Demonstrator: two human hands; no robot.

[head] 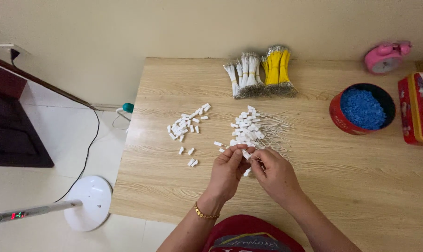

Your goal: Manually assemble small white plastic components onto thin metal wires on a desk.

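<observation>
wall (174,23): cream | floor (43,196): pale tiles | wooden table (361,186) | white fan base (88,203)

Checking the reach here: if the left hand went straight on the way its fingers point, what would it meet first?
Probably the pile of white connectors with wires, just beyond the left hand; depth is unclear.

Reads to me as a room in a home, used for piecework. I note a light wood-grain desk (361,186) pushed against a plain cream wall (174,28), a pink twin-bell alarm clock (387,57) and a patterned red tin (418,108) at its far right. To the left I see a pale tiled floor (48,140), the round white base of a standing fan (89,201), and a black cable (88,154) running up to a wall socket (10,49).
</observation>
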